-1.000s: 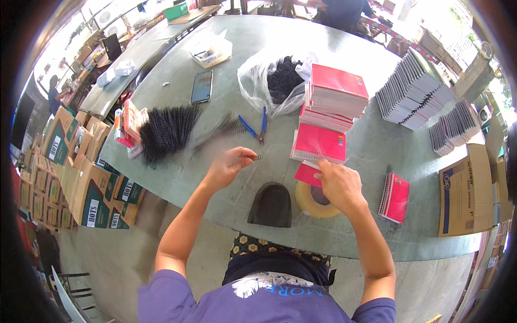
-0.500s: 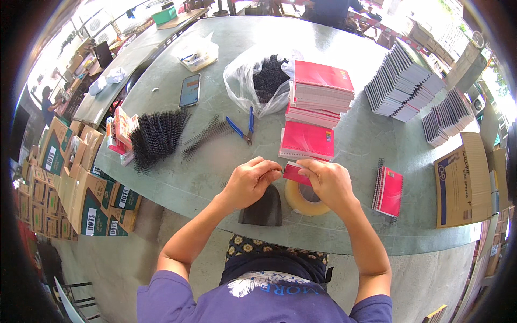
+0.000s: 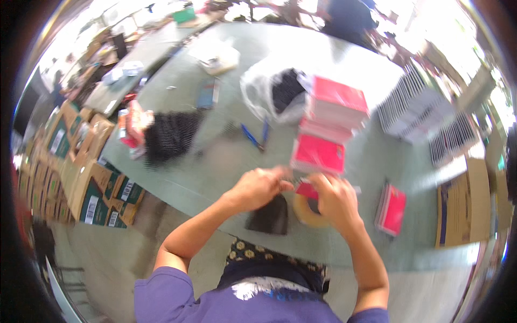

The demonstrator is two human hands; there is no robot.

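**Two hands meet over a small red booklet at the near edge of the table**

The left hand (image 3: pixel 260 187) and the right hand (image 3: pixel 334 200) come together just above the near edge of the grey-green table (image 3: pixel 226 156). Between them is a small red booklet (image 3: pixel 307 189). The fingers of both hands are curled in around it and seem to pinch it, but the picture is blurred by motion, so I cannot tell how firmly each hand holds it.

Just under the right hand lies a roll of tan tape (image 3: pixel 308 211), flat on the table. To the left of the roll, under the left hand, a dark flat object (image 3: pixel 272 216) rests at the table edge.

A little farther than the hands lies a red booklet (image 3: pixel 318 153), and behind it stands a taller stack of red booklets (image 3: pixel 336 105). Left of that stack is a clear plastic bag (image 3: pixel 269 94) with dark contents. Two blue pens (image 3: pixel 257 135) lie near the middle of the table. Far to the left there is a pile of black thin strips (image 3: pixel 169 134). On the right a few more red booklets (image 3: pixel 392 207) lie near a cardboard box (image 3: pixel 463 204), and rows of grey booklets (image 3: pixel 425 116) stand on the far right.
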